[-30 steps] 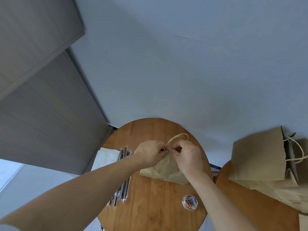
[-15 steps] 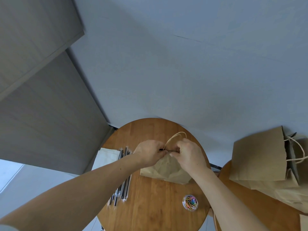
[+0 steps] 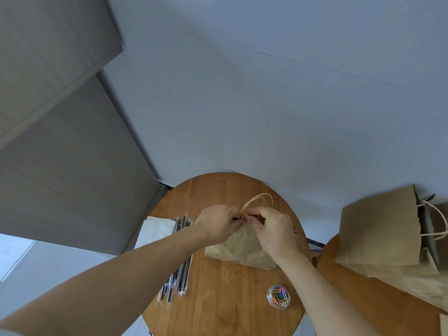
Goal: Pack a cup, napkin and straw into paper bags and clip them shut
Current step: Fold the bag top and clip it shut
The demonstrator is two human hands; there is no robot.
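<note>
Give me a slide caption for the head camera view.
Both hands, left hand and right hand, pinch the paper bag top closed on a round table.

Two bare forearms, no sleeves on the stretch in view — no watch, ring or glove either. Left hand (image 3: 218,224) and right hand (image 3: 275,230) bare. Small dark mole on left forearm. Nails short, unpainted — where visible.

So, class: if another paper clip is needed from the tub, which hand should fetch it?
Probably the right hand: the paper clip tub sits on its side of the round table, while the left hand pinches the bag top.
</note>
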